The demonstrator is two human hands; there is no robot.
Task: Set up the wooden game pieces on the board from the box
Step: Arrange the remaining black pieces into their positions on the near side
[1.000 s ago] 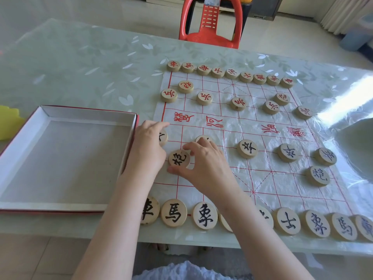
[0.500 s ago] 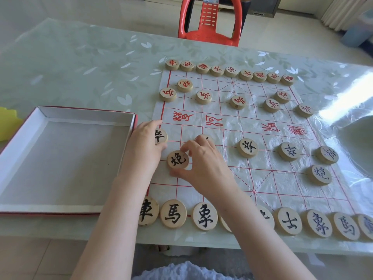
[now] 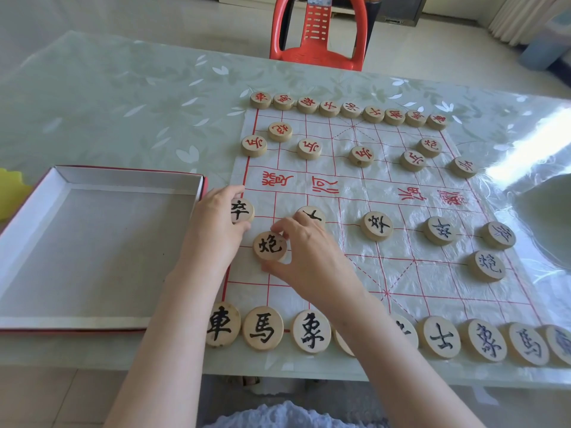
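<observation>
A thin plastic board (image 3: 364, 254) with a red grid lies on the table. Several round wooden pieces with red characters stand along its far rows, and several with black characters line the near rows. My left hand (image 3: 213, 230) pinches a black soldier piece (image 3: 241, 210) at the board's left edge. My right hand (image 3: 309, 257) pinches a black cannon piece (image 3: 270, 246) between thumb and fingers, flat on the board. Part of another soldier piece (image 3: 312, 215) shows behind my right fingers. The open box (image 3: 40, 186) lies to the left with nothing in it.
A red plastic chair (image 3: 318, 32) stands beyond the far table edge. A yellow object (image 3: 9, 189) lies left of the box. The table has a pale green leaf-pattern cover, with glare at the right. The near row of pieces sits close to the front edge.
My left hand has shifted, uncovering the soldier piece at the left edge. My right hand has nudged the cannon piece slightly left on the board.
</observation>
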